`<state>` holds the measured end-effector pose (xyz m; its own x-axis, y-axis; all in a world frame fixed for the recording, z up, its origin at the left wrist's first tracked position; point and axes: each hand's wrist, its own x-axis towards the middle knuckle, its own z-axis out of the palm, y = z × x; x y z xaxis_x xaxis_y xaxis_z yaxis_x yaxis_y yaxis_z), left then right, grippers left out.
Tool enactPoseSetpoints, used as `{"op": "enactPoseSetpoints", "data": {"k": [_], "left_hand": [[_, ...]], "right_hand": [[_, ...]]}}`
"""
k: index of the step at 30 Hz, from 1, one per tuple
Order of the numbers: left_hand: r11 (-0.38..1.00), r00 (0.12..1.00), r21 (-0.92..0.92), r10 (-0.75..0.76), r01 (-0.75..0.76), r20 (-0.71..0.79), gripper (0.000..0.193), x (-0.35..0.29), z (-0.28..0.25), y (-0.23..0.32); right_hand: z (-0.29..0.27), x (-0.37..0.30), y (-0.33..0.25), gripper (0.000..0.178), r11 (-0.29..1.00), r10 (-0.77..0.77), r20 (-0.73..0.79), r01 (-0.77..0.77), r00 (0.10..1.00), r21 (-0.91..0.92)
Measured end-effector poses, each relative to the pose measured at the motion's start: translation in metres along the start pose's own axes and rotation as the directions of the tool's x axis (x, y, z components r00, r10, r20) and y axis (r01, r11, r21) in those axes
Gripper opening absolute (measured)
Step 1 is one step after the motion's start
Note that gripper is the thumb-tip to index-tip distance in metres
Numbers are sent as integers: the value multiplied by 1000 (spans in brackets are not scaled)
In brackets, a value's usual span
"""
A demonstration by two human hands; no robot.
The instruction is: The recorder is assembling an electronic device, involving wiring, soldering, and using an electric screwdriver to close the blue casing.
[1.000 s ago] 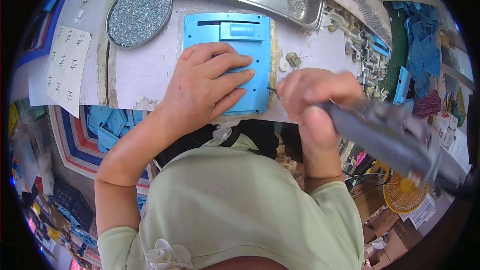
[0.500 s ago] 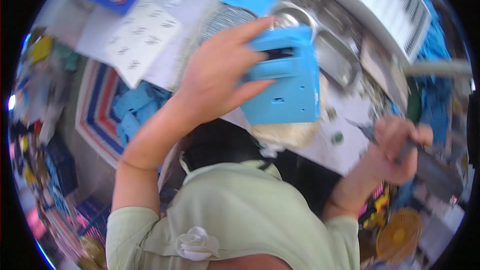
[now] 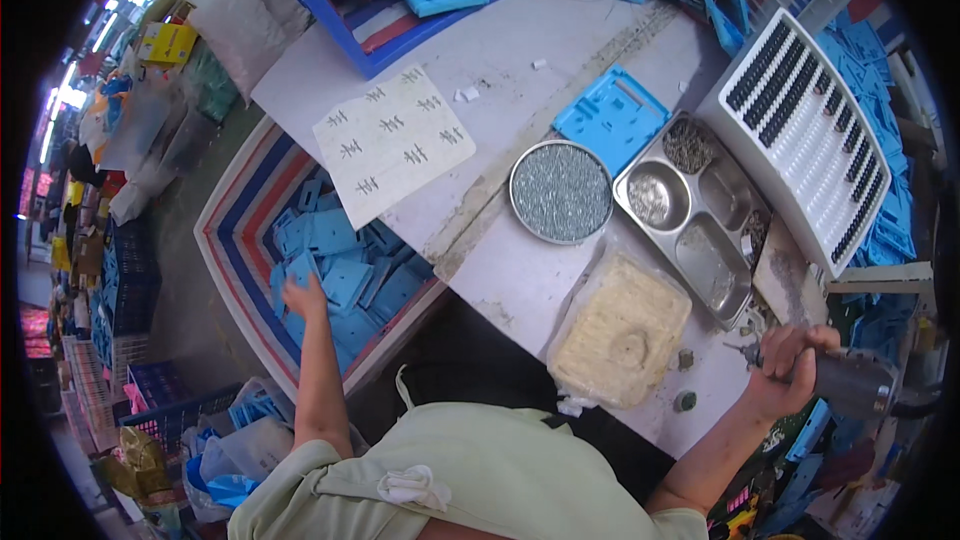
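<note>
Down at the left, my left hand (image 3: 304,297) reaches into a striped bag (image 3: 231,216) of blue plastic parts. Its fingers are closed at the edge of a tilted blue plastic casing (image 3: 296,272), partly blurred. My right hand (image 3: 785,370) grips a grey electric screwdriver (image 3: 852,383) over the right side of the table, its bit pointing left. Between the hands, a cream-coloured pad (image 3: 625,325) in clear plastic lies on the table with a round dent in its top. Behind it stands a round tin (image 3: 561,191) full of small metal pieces.
A steel compartment tray (image 3: 713,275) holds small metal parts, with another blue casing (image 3: 612,120) beside it. A white rack (image 3: 806,145) carries rows of black and white pieces. A marked white sheet (image 3: 393,145) lies left; a blue-edged bin (image 3: 365,58) of casings stands behind.
My left hand has carried the blue casing from above the pad down left into the striped bag, uncovering the pad. The right hand still holds the screwdriver. The view has shifted.
</note>
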<state>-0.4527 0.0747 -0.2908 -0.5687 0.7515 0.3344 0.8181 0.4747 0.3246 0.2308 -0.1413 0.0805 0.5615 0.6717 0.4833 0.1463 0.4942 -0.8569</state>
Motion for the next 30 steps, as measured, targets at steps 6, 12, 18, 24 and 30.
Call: {"op": "enactPoseSetpoints", "data": {"k": [6,12,18,24,30], "left_hand": [[285,732,-893,677,-349,-70,17,80,-171,396],[436,603,-452,721,-778,-343,22,207,-117,632],[453,342,90,777,-887,-529,25,233,-81,758],[468,404,95,834,-878,-377,22,287,-70,780],[201,113,82,794,-976,-597,16,287,-91,757]], "right_hand": [[-6,4,4,35,999,45,-75,-45,996,-4],[-7,9,-7,33,989,79,-113,-92,991,-112],[-30,6,-21,35,968,83,-281,-144,956,-203],[-30,11,-16,38,954,79,-280,-155,957,-258],[-35,14,-7,37,975,62,-245,-111,968,-192]]}}
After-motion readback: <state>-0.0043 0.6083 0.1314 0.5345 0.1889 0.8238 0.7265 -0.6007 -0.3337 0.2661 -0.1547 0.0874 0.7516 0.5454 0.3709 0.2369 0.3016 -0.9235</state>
